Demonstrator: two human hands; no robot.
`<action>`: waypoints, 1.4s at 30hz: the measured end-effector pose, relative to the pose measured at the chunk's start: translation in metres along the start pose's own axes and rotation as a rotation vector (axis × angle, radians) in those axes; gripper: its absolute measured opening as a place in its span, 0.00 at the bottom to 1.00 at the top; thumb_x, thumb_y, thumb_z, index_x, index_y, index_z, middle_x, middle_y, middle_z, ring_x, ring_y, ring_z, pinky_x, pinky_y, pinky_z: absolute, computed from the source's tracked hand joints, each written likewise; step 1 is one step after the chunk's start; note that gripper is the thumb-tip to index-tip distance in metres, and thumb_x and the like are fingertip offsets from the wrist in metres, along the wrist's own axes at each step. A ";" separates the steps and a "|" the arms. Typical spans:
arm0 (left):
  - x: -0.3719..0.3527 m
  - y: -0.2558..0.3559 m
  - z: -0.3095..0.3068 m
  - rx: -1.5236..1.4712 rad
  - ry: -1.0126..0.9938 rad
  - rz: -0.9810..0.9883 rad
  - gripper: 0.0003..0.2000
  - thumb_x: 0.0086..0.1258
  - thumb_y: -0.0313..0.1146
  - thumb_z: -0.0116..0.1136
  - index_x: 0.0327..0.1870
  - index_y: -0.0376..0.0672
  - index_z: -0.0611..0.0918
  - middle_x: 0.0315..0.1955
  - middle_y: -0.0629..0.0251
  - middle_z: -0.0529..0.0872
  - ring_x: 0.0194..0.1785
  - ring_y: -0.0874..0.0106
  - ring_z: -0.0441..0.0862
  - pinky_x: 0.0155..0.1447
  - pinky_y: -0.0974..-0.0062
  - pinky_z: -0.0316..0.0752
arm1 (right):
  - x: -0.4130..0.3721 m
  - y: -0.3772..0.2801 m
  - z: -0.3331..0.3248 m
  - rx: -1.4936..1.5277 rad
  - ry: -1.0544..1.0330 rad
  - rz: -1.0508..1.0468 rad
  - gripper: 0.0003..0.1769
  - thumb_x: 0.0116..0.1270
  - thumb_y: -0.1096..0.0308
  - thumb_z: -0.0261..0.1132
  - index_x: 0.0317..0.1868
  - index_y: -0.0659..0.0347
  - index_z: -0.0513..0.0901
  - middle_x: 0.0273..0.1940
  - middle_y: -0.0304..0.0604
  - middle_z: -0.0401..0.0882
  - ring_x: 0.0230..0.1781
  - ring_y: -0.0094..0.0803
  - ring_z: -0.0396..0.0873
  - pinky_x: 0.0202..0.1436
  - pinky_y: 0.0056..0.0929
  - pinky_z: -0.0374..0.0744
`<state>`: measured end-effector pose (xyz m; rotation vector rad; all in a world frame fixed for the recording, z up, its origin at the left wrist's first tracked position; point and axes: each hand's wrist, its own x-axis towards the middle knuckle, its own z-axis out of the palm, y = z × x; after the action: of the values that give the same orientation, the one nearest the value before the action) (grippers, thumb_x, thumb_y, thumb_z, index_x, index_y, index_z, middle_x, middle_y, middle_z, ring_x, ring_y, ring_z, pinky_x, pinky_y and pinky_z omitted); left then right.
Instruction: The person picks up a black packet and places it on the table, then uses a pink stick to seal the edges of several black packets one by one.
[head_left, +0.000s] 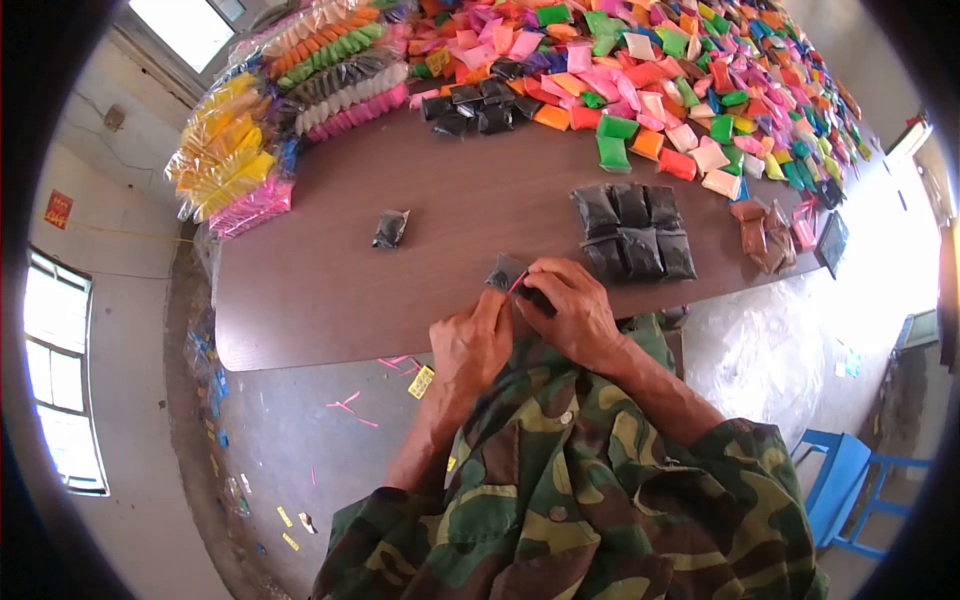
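Note:
At the table's near edge, both hands are at a small black packet with a thin pink strip across its right side. My left hand is closed at the packet's lower edge, fingertips pinched together. Curled over dark packet material on the right is my right hand, its thumb and fingers beside the pink strip. What lies under the fingers is partly hidden. A single black packet lies apart to the left. To the right, several black packets sit in a two-row block.
Colourful packets cover the back of the brown table. Bagged rows are stacked at back left, black packets near them. Brown packets lie right. Pink scraps litter the floor; a blue stool stands right.

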<state>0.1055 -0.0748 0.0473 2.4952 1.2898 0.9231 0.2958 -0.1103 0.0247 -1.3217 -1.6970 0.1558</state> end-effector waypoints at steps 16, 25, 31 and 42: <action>0.001 -0.022 -0.021 -0.027 -0.008 -0.026 0.02 0.79 0.30 0.67 0.47 0.46 0.89 0.37 0.58 0.91 0.38 0.49 0.91 0.40 0.52 0.85 | 0.007 0.004 0.000 -0.081 0.005 -0.054 0.17 0.62 0.85 0.73 0.50 0.60 0.92 0.54 0.42 0.87 0.51 0.48 0.88 0.52 0.44 0.88; 0.003 -0.015 -0.015 -0.003 -0.081 0.048 0.06 0.79 0.31 0.67 0.52 0.49 0.88 0.39 0.61 0.91 0.38 0.49 0.91 0.39 0.52 0.85 | 0.006 -0.018 -0.004 -0.038 -0.026 -0.063 0.17 0.60 0.71 0.84 0.50 0.61 0.92 0.51 0.43 0.87 0.48 0.46 0.90 0.54 0.45 0.89; 0.012 -0.024 -0.009 0.051 -0.112 0.108 0.03 0.79 0.32 0.67 0.47 0.47 0.85 0.36 0.61 0.88 0.35 0.50 0.90 0.37 0.51 0.84 | 0.003 -0.009 0.003 -0.031 0.046 -0.109 0.17 0.61 0.68 0.83 0.48 0.61 0.90 0.51 0.44 0.88 0.50 0.45 0.90 0.55 0.42 0.89; 0.025 -0.024 -0.012 -0.032 0.001 0.142 0.02 0.79 0.32 0.65 0.45 0.46 0.86 0.37 0.60 0.89 0.36 0.49 0.91 0.38 0.51 0.85 | 0.001 -0.005 0.005 -0.012 0.068 -0.093 0.11 0.63 0.71 0.80 0.45 0.61 0.91 0.48 0.44 0.90 0.46 0.47 0.91 0.52 0.42 0.90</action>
<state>0.0925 -0.0419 0.0580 2.5886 1.1007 0.9671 0.2886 -0.1092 0.0259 -1.2412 -1.7003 0.0463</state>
